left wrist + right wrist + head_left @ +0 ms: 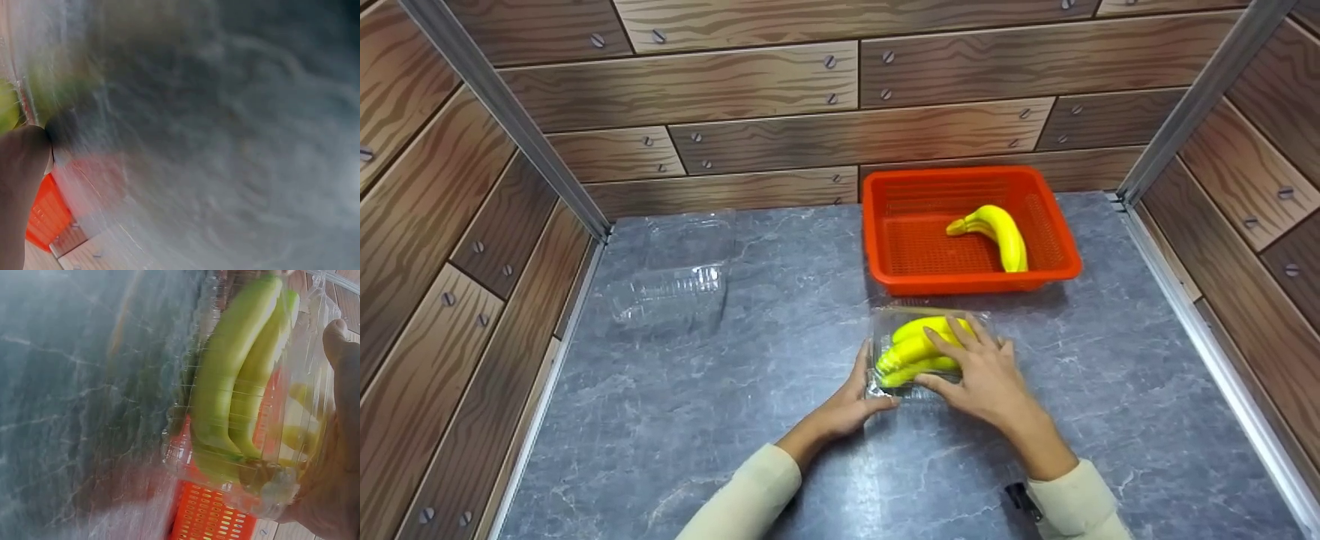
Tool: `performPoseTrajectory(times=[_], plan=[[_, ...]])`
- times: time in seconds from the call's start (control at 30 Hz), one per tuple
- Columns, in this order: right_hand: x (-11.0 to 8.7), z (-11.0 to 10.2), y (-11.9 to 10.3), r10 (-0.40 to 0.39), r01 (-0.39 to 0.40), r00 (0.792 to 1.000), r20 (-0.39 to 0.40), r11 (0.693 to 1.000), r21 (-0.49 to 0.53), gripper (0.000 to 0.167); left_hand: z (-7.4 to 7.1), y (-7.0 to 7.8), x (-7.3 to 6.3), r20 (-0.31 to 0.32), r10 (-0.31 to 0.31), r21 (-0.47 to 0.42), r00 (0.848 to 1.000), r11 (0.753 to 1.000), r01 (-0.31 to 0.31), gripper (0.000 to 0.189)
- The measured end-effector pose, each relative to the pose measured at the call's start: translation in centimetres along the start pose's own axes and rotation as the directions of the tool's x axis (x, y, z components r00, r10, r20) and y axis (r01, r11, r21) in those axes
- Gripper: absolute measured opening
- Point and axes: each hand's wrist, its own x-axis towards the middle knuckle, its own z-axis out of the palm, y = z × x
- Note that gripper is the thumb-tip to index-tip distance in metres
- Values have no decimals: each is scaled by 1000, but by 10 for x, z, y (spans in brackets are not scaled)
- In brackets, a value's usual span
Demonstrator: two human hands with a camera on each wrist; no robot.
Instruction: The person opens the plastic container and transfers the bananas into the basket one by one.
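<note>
A clear plastic clamshell container (pixel 877 382) holds a bunch of yellow bananas (pixel 911 349), just in front of the red basket. My left hand (pixel 844 405) grips the container's near left corner, its thumb along the front and its fingers along the left side. Over the top lies my right hand (pixel 986 379), fingers spread across the lid and pressing on it. Through the clear wall, the right wrist view shows the bananas (pixel 233 377) close up beside the right thumb (pixel 336 334). Blurred plastic fills most of the left wrist view, with one finger (pixel 22 157) at its edge.
At the back right stands a red plastic basket (pixel 960 283) with another bunch of bananas (pixel 1001 232) inside. An opened clear container (pixel 667 292) lies at the back left of the grey marbled table (pixel 682 420). Wood-patterned walls (pixel 765 142) enclose the back and sides.
</note>
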Motion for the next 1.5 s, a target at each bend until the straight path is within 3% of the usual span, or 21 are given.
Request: performPoseTrajectory(times=[0.33,0.53,0.7,0.97,1.2,1.37,1.5], plan=[[-1,3,0,-3,3,1000,-3,1000,-18,83,0,0,1,-10,26,-1,1000,1000,-26,113],[-5,3,4,-10,10,1000,-9,998,54,86,1,-1,1,-24,7,19,1000,1000,-6,115],[-9,2,15,-27,31,999,-30,993,116,91,0,-2,1,-23,26,24,999,999,-26,114],[-19,-3,40,-46,40,999,28,978,203,99,1,-2,2,-26,25,16,999,1000,-25,109],[-22,-5,49,-43,35,999,30,972,234,93,4,1,3,-14,36,-13,999,999,-36,105],[-20,-5,49,-42,35,999,24,972,232,90,4,1,2,-41,8,36,999,999,-7,101],[-20,-3,49,-40,30,998,38,969,245,89,4,-1,2,-51,30,50,998,998,-28,101]])
